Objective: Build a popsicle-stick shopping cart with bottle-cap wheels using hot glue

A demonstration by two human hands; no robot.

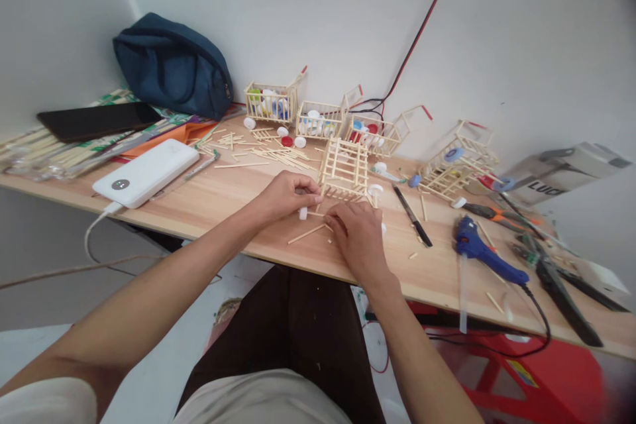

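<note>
On my feed, the left hand [288, 195] and right hand [358, 233] sit slightly apart at the near side of the stick cart [344, 171], around mid-length of the tabletop [233, 192], back from its near edge. Fingers bent; I cannot tell what either clamps. White cap [303, 213] just below the left fingers.

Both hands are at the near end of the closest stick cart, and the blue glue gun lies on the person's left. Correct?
One slip: the head view shows the blue glue gun on the person's right, not left. The left hand and right hand are indeed at the near end of the closest stick cart.
</note>
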